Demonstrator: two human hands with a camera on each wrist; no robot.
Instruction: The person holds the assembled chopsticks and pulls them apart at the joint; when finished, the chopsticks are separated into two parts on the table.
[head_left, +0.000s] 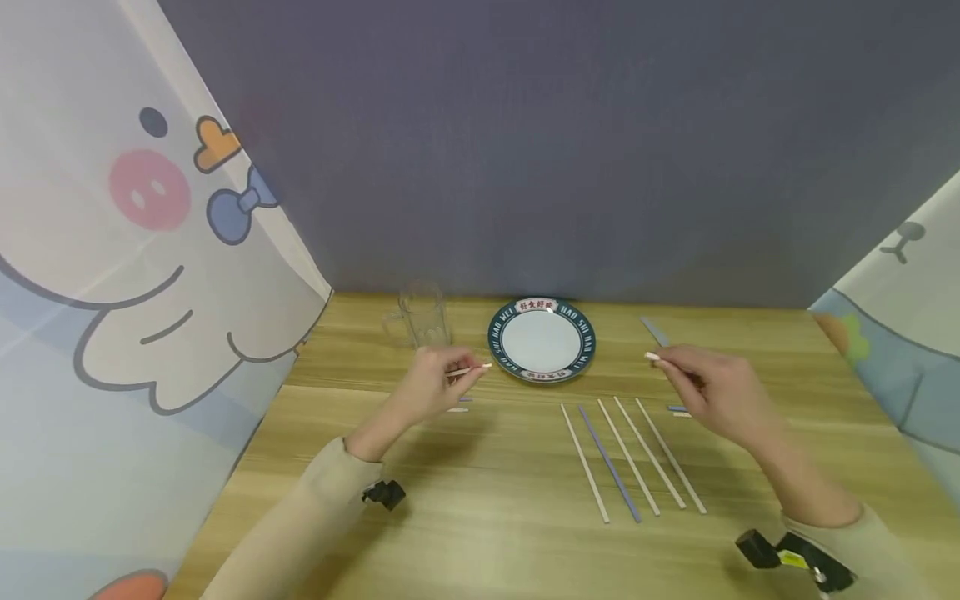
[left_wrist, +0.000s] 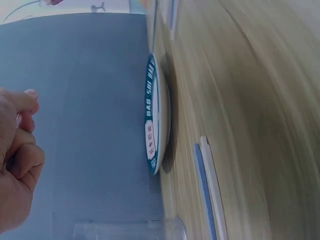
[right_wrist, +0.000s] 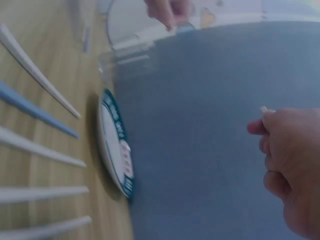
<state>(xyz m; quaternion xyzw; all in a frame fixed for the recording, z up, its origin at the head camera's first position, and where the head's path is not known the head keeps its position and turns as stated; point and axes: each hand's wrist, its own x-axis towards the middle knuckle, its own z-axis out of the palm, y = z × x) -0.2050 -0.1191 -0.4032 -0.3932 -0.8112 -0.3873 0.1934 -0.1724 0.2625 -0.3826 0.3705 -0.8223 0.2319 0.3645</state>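
Note:
My left hand (head_left: 433, 385) is raised above the table and pinches a thin white stick (head_left: 487, 366) between thumb and fingertips. Opposite it, my right hand (head_left: 723, 393) pinches a small white stick end (head_left: 652, 357); the palm hides how much more of it there is. Between the hands, farther back, lies a white plate with a dark green lettered rim (head_left: 497, 346). Several long thin sticks, mostly white with one blue stick (head_left: 609, 464), lie side by side in front of the plate. Short blue and white sticks (left_wrist: 214, 185) lie below my left hand.
A clear glass mug (head_left: 425, 312) stands behind my left hand. Partly covered by my right hand is a knife-like blade (head_left: 655, 331), with another blue stick (head_left: 677, 408) beneath that hand. A grey wall (head_left: 525, 167) closes off the back; printed curtains (head_left: 150, 292) flank both sides.

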